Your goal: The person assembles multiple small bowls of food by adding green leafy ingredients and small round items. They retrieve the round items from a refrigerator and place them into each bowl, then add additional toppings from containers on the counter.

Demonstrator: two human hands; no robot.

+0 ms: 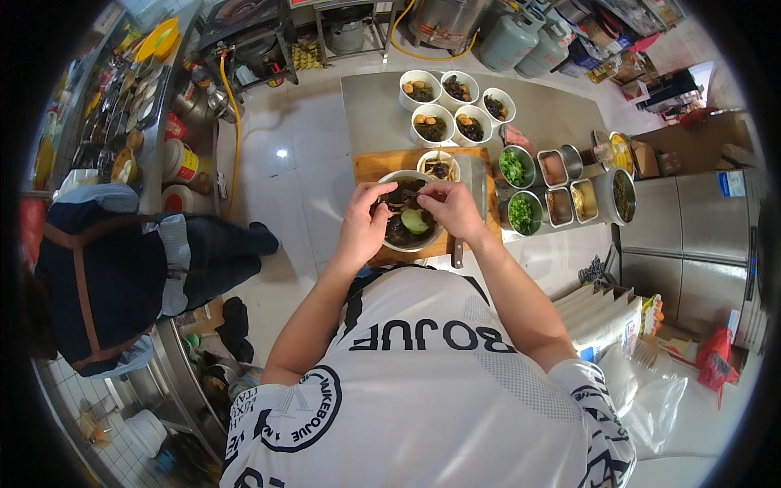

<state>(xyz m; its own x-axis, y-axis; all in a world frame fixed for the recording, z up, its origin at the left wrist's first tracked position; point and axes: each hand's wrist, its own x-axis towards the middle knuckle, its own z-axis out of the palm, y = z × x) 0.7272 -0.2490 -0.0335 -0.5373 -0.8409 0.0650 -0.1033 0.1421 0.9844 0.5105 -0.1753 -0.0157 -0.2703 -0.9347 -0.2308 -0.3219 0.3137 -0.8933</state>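
Both my hands are over a round metal bowl (pixel 389 242) holding dark, leafy pieces that look like wood ear fungus (pixel 397 231). Among them lies a pale green rounded piece (pixel 415 221). My left hand (pixel 364 218) is at the bowl's left side, thumb and fingers curled in on a dark piece. From the right, my right hand (pixel 452 208) pinches a dark piece above the bowl. Just beyond stands a white paper bowl (pixel 421 158) with pale strips and dark bits in it. The bowls rest on a wooden cutting board (pixel 376 167), where a knife (pixel 457 254) lies by my right wrist.
Several filled white paper bowls (pixel 431 141) stand farther back on the metal table (pixel 366 106). To the right are metal pots of chopped greens (pixel 512 167) and small rectangular containers (pixel 584 200). A co-worker (pixel 106 276) is at left, near a counter. Gas cylinders (pixel 512 41) stand at the back.
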